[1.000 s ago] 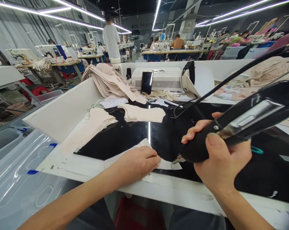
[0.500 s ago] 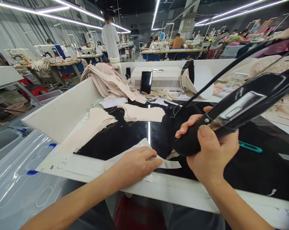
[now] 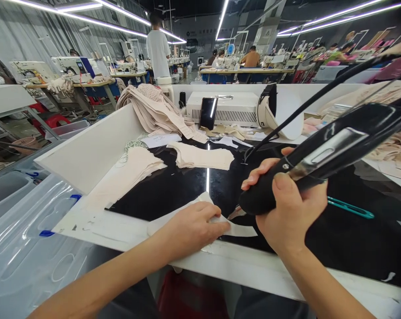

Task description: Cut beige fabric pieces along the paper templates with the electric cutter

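The left forearm comes in from the near left and angles up to the right, ending in the left hand (image 3: 193,226), which lies palm down with fingers loosely spread and flattened on a pale fabric piece (image 3: 235,229) at the near edge of the black worktop (image 3: 173,186). That hand grasps nothing; it only presses the cloth flat, and its fingertips reach nearly to the tool's tip. The right forearm rises from the near right, wrist bent, and the right hand (image 3: 288,208) is wrapped tight around the black handheld tool (image 3: 323,155), thumb on top, fingers curled round the far side. The tool slants from high on the right down toward the left, its rounded nose just above the fabric piece, right of the left fingertips. Whether its tip actually touches the cloth cannot be made out, since the nose and the right hand cover that spot. A black cable (image 3: 306,104) runs from the tool up to the far right and is cut off by the frame edge. On the worktop farther away lie a stack of cut pieces (image 3: 205,157) and, left of it, another beige stack (image 3: 130,170). A teal clipper (image 3: 349,208) lies to the right, partly hidden behind the right hand.
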`<state>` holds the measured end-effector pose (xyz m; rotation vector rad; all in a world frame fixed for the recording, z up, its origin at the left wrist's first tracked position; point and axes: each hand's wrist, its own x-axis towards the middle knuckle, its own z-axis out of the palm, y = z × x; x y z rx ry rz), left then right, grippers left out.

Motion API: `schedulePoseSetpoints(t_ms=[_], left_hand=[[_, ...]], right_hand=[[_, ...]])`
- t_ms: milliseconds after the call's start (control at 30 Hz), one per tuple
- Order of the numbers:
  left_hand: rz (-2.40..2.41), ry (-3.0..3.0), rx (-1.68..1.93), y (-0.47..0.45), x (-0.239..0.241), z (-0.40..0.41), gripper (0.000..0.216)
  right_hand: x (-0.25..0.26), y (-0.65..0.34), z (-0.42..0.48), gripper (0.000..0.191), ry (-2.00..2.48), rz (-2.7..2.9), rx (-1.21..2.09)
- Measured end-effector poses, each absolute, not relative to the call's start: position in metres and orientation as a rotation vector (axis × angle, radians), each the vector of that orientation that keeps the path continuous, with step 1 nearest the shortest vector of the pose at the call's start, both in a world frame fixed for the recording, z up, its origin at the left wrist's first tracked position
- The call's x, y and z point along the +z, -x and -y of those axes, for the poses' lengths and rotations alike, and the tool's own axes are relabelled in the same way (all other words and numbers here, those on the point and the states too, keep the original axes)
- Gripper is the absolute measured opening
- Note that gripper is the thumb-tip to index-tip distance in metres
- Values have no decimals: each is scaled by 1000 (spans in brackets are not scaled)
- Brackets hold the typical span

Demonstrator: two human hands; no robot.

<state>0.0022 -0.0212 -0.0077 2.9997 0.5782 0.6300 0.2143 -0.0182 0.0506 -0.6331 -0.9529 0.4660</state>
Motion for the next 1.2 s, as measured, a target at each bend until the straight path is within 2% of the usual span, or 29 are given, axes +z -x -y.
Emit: schedulePoseSetpoints(t_ms=[267,500,667,800,933,1067,1200], left_hand=[[-590,-2974,668,-2,-7,21,28],[-579,-2953,712,-1,-8,19,30],[-594,-2925,723,-3,-9,20,29],[-592,-2822,737,2,-8,17,30],[-914,-2674,697,8,4,5,30],[-1366,-2557,510,5,15,-8,18],[-1425,-2410,429,-1,21,-13,11]], right_hand=[[52,-211,15,49,639,964,468],[52,-205,9,55,645,969,465],[49,-206,8,48,666,1017,463],[51,-210,8,56,648,988,472],[55,-223,11,62,722,1011,445],[56,-243,14,66,854,1066,409],[55,-267,17,70,1103,1134,407]])
